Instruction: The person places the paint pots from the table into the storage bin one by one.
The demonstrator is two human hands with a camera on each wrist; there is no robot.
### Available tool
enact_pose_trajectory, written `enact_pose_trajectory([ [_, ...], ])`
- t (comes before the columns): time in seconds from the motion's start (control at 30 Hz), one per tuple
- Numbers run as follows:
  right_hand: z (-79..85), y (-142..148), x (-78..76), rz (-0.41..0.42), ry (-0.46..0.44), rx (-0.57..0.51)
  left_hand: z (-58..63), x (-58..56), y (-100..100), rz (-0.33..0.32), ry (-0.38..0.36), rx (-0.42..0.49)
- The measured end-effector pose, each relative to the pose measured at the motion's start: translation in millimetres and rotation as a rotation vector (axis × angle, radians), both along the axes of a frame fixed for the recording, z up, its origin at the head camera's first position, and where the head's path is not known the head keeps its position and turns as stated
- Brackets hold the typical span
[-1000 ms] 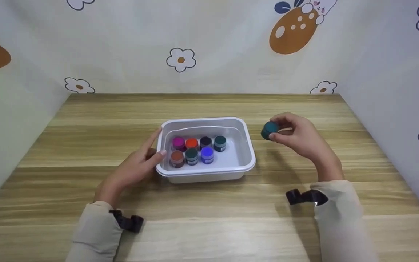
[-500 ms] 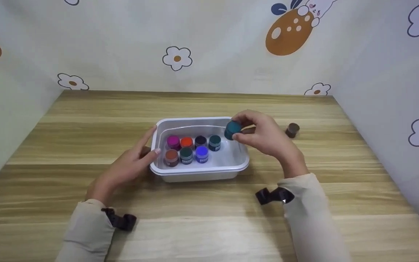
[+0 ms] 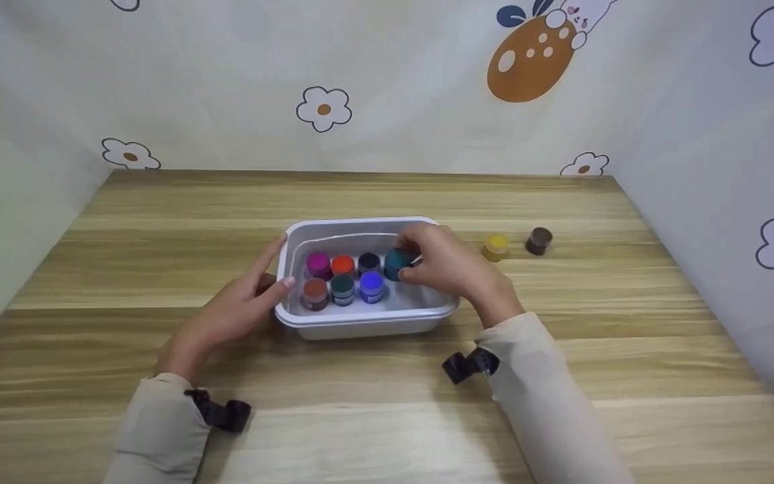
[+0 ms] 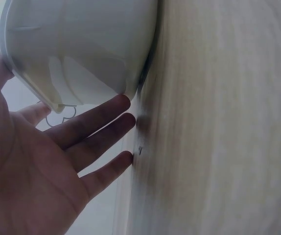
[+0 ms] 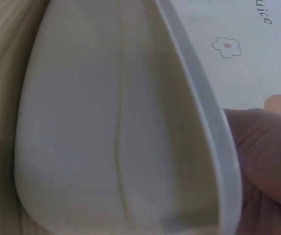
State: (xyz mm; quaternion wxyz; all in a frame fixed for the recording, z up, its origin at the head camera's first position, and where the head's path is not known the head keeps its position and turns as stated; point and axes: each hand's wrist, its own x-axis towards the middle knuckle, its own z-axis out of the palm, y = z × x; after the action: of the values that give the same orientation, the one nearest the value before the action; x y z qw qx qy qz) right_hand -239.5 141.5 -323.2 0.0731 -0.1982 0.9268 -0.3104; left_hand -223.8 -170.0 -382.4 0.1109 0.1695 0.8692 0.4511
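My left hand [image 3: 246,299] steadies the white plastic tub [image 3: 373,329], its thumb and index finger at the left rim. In the left wrist view, its other fingers [image 4: 106,142] stretch straight beside the tub wall, their tips near the table. My right hand [image 3: 451,265] reaches over the tub's right side and pinches a small teal-lidded paint jar [image 3: 397,263] inside it. Beside that jar stand a black jar [image 3: 369,263] and a purple one [image 3: 372,286]. Magenta [image 3: 318,264], orange [image 3: 342,265], brown [image 3: 315,293] and dark green [image 3: 342,288] jars stand further left. In the right wrist view, the tub wall hides the fingertips.
On the wooden table [image 3: 360,417], right of the tub, stand a yellow paint jar [image 3: 495,247] and a dark brown one [image 3: 539,240]. A patterned cloth backdrop [image 3: 226,81] rises behind the table and along both sides.
My right hand has carried the teal jar from right of the tub leftward and down into it, uncovering the brown and yellow jars on the table. My left hand stays at the rim.
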Motion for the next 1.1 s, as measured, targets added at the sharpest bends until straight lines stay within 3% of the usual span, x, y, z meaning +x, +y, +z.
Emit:
enact_pose_trajectory([
  [0.4, -3.1, -12.8, -2.6, -0.017, -0.045, 0.144, -0.1, -0.5, 2.2, 0.017, -0.015, -0.008],
  [0.6, -6.2, -17.6, -2.6, -0.024, -0.046, 0.196, -0.4, -0.4, 0.8, 0.018, 0.017, -0.015],
  [1.1, -10.8, -23.3, -0.1, -0.047, -0.024, 0.244, -1.6, -0.4, 1.0, 0.030, 0.003, -0.011],
])
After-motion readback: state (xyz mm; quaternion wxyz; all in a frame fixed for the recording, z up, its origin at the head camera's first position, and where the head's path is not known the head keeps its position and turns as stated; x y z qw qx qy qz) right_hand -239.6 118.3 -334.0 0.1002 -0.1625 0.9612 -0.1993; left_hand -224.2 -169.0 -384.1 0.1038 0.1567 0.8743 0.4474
